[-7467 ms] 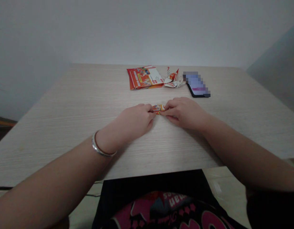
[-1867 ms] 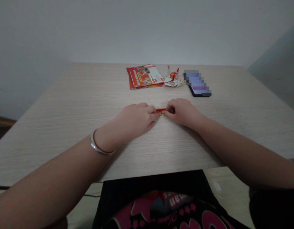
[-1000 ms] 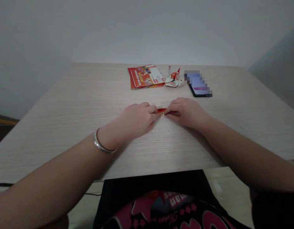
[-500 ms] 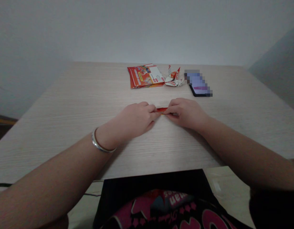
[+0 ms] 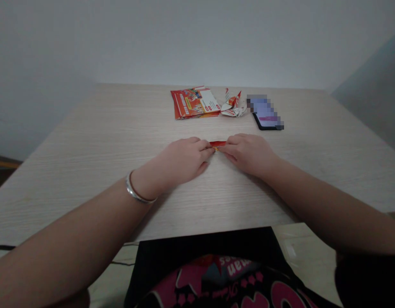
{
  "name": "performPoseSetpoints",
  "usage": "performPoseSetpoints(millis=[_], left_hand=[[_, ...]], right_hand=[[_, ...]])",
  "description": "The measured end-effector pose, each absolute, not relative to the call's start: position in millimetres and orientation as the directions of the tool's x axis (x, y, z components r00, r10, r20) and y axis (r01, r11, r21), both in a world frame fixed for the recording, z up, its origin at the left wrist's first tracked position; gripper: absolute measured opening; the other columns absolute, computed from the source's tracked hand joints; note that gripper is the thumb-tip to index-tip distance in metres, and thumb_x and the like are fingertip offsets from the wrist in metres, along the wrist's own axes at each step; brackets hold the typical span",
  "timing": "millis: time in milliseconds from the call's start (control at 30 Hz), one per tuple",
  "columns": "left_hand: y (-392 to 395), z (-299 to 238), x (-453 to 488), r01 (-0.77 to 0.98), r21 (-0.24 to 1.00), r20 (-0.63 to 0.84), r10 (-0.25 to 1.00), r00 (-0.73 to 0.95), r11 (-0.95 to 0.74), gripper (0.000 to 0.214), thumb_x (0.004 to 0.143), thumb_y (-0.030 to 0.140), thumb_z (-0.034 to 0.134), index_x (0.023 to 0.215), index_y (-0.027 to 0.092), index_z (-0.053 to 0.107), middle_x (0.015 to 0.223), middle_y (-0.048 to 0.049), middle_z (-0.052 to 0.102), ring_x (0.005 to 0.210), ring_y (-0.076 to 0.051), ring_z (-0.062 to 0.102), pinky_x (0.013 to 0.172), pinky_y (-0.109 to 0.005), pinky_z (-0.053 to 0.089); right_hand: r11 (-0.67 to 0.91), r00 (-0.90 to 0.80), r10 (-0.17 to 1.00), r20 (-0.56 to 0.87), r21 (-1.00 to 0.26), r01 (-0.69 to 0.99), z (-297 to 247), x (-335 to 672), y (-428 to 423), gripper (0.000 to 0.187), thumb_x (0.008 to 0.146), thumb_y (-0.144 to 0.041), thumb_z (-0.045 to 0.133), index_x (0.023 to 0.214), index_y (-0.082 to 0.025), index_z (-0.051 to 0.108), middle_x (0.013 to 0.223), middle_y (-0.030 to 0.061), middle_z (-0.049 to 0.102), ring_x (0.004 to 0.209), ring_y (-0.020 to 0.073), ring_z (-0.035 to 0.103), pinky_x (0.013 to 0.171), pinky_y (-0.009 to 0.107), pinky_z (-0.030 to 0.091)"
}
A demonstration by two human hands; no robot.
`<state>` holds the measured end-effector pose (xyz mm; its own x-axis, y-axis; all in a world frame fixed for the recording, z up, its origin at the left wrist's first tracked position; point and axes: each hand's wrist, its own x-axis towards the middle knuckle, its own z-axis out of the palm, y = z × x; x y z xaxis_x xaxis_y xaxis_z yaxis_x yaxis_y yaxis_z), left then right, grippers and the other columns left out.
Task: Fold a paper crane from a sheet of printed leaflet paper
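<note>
A small folded red and orange paper piece (image 5: pixel 217 144) lies on the pale wooden table (image 5: pixel 104 141) in the middle. My left hand (image 5: pixel 181 160), with a silver bangle at the wrist, is curled and pinches the paper's left end. My right hand (image 5: pixel 247 153) is curled too and pinches its right end. Only a short strip of the paper shows between the fingertips; the rest is hidden under my fingers.
At the table's far side lie a stack of red and orange printed sheets (image 5: pixel 194 102), a folded paper figure (image 5: pixel 233 107) and a phone (image 5: pixel 265 115). A dark cable (image 5: pixel 1 247) runs below the near edge at left.
Over the earlier frames the visible paper has shrunk to a thin red strip. My hands have stayed together at the same spot, the fingers shifting slightly.
</note>
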<state>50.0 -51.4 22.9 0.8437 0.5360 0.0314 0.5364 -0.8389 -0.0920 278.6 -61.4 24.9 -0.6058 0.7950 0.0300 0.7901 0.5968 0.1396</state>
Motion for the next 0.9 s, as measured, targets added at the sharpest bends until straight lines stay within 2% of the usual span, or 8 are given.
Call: performPoseSetpoints(millis=[167,333,433,667,900], left_hand=[[-52,26,52,0.556,-0.104,0.017,0.557,0.83,-0.825,0.039,0.109,0.027,0.045,0.137,0.015,0.068,0.132,-0.0147,0.071,0.117,-0.029,0.068,0.102,-0.044,0.053],[-57,38,56,0.584,-0.154,-0.011,0.592,0.806,-0.797,0.038,0.106,0.03,0.052,0.137,0.018,0.07,0.128,-0.0137,0.075,0.117,-0.031,0.069,0.108,-0.052,0.047],[-60,43,55,0.581,-0.192,-0.014,0.595,0.804,-0.791,0.037,0.107,0.03,0.05,0.132,0.018,0.073,0.122,-0.0123,0.077,0.114,-0.03,0.071,0.111,-0.054,0.044],[-61,45,55,0.573,-0.225,-0.007,0.589,0.808,-0.788,0.037,0.106,0.031,0.048,0.126,0.017,0.075,0.117,-0.0134,0.078,0.108,-0.029,0.071,0.101,-0.048,0.048],[-58,46,53,0.572,-0.191,-0.017,0.586,0.81,-0.797,0.04,0.108,0.029,0.042,0.124,0.018,0.077,0.114,-0.0117,0.079,0.101,-0.026,0.072,0.096,-0.045,0.05]], right_hand=[[0.6,-0.607,0.795,-0.003,0.159,0.784,31,277,-64,0.029,0.105,-0.019,0.052,0.112,-0.016,0.08,0.103,0.0119,0.075,0.094,0.0221,0.064,0.07,0.033,0.036],[0.599,-0.604,0.797,-0.016,0.151,0.786,38,281,-65,0.027,0.104,-0.023,0.054,0.112,-0.018,0.08,0.105,0.0113,0.075,0.095,0.0232,0.064,0.067,0.035,0.032],[0.594,-0.597,0.802,-0.02,0.139,0.793,41,283,-66,0.029,0.105,-0.024,0.053,0.111,-0.018,0.08,0.106,0.011,0.074,0.095,0.0233,0.065,0.066,0.035,0.029],[0.6,-0.606,0.796,0.007,0.13,0.79,43,284,-73,0.031,0.106,-0.028,0.05,0.119,-0.023,0.078,0.106,0.0097,0.075,0.093,0.0216,0.061,0.067,0.034,0.027],[0.604,-0.607,0.795,-0.003,0.101,0.791,44,285,-68,0.031,0.106,-0.029,0.051,0.111,-0.022,0.081,0.106,0.0102,0.074,0.092,0.0209,0.06,0.068,0.034,0.029]])
